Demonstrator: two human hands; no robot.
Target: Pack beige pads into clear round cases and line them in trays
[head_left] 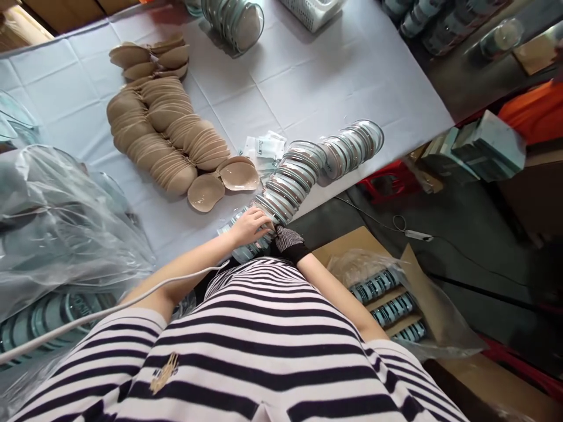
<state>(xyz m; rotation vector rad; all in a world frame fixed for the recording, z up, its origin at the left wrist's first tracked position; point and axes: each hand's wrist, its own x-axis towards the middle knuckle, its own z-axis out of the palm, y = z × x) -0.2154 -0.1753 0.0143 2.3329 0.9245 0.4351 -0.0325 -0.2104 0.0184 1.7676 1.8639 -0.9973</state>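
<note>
Long curved row of round clear-lidded plastic cases (290, 181) lies at the white-clothed counter (308, 76) edge — left hand (250, 227) fingers spread on its near end, black-mesh-gloved right hand (288, 241) at 3 o'clock, grip hidden.

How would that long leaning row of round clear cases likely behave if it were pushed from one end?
The row of cases would probably buckle or fan apart, since it already curves. Standing on edge, loose cases might roll. Both the left hand and right hand brace its near end.

Just one head cam here, looking steeply down over the striped shirt (264, 340) at the counter (308, 76) close in front, floor off to the right.
</note>
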